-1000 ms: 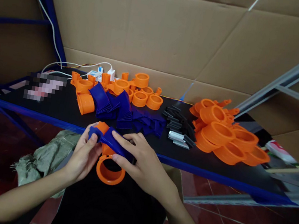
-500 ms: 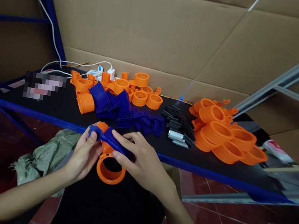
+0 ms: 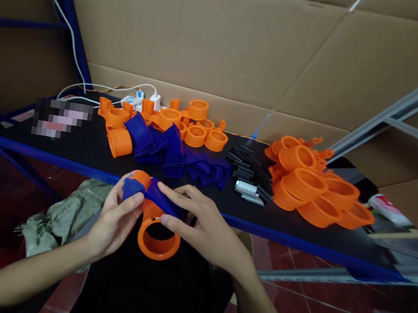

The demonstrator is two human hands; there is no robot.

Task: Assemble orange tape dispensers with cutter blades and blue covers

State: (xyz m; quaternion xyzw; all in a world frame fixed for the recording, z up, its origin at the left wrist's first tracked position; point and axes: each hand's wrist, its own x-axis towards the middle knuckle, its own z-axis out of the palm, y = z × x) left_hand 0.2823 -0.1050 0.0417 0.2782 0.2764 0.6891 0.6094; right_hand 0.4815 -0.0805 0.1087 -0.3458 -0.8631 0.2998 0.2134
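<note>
Lower centre of frame: left hand (image 3: 116, 218) and right hand (image 3: 198, 223) both grasp orange ring (image 3: 158, 241), blue flap (image 3: 155, 196) half-fitted; loose parts remain on bench (image 3: 75, 148).

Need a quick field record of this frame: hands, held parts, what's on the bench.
left hand: grips the left end of the blue plastic strip
right hand: pinches the strip's right part against the orange ring part
held where: in front of the black bench, over the lap
bench left: orange ring parts and a stack of blue strips
bench middle: black clips
bench right: pile of orange rings
back: power strip with white cables, cardboard wall
</note>
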